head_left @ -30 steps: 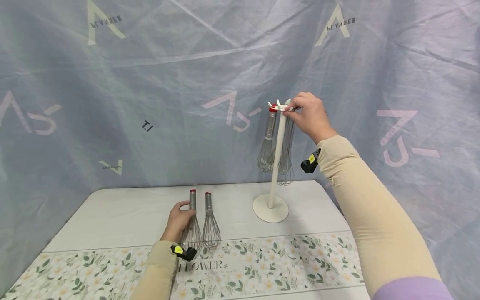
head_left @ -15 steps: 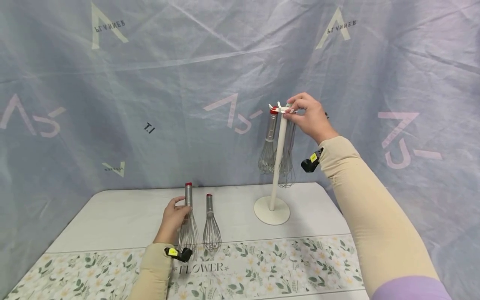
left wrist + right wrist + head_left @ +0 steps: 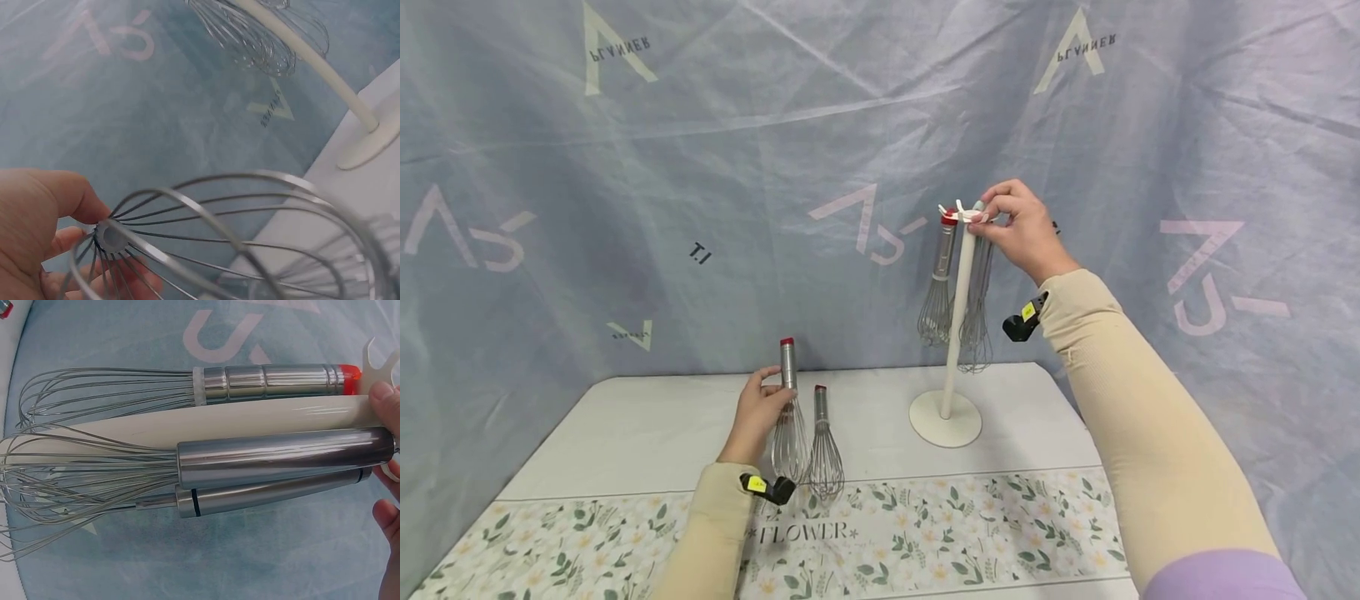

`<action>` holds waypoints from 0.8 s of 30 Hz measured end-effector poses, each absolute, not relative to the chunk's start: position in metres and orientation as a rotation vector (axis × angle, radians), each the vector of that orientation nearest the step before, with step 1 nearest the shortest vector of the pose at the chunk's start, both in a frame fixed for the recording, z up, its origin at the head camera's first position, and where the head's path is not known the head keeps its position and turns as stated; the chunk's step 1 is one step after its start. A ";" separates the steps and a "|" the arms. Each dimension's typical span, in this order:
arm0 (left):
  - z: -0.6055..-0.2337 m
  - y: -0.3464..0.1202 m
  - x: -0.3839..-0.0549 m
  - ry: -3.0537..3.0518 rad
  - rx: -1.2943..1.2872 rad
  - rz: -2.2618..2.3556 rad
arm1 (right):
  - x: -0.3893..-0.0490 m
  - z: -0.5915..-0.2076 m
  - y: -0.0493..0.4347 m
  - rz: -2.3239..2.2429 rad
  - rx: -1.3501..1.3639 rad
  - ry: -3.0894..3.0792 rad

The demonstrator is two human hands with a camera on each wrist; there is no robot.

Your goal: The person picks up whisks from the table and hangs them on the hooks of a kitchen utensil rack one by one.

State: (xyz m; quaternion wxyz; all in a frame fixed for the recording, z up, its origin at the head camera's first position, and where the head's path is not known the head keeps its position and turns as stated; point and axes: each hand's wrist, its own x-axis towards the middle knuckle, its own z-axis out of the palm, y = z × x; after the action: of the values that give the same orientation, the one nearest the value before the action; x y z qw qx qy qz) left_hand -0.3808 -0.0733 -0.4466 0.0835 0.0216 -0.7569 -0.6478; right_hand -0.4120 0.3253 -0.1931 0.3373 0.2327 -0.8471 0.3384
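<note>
My left hand (image 3: 758, 417) grips a steel balloon whisk (image 3: 788, 367) with a red end cap, where handle and wires meet. Its handle points up and its wires hang down over the table. Close by on the right lies a second red-capped whisk (image 3: 826, 458). On the right stands a white hook stand (image 3: 957, 325) with a round base, and my right hand (image 3: 1026, 229) pinches its hooked top. From the hooks hang a red-capped whisk (image 3: 269, 382) and two plain-handled whisks, one in front (image 3: 281, 456) of the other whisk (image 3: 269, 495).
A white tablecloth (image 3: 662, 425) with a floral band (image 3: 925, 542) covers the table. Directly behind its far edge hangs a blue-grey curtain (image 3: 700, 208). Each wrist carries a small black camera, one on the left (image 3: 775, 490) and one camera on the right (image 3: 1021, 323).
The left hand has raised its whisk from beside the other whisk, first slightly left, then up and right. The right hand stays at the stand's top.
</note>
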 end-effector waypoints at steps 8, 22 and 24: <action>-0.408 -0.058 -0.385 -2.257 -0.043 -1.917 | -0.413 -0.193 0.327 0.938 0.598 -2.214; -0.334 -0.018 -0.381 -2.199 -0.328 -1.900 | -0.413 -0.192 0.329 0.925 0.566 -2.255; -0.325 -0.015 -0.379 -2.179 -0.372 -1.901 | -0.412 -0.192 0.328 0.936 0.572 -2.256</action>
State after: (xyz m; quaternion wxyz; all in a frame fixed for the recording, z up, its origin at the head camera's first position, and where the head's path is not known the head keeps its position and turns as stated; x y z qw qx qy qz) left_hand -0.3791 -0.0146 -0.3253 0.1129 -0.1266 -0.7427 -0.6478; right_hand -0.4123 0.3282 -0.1917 0.3113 0.2166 -0.8547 0.3545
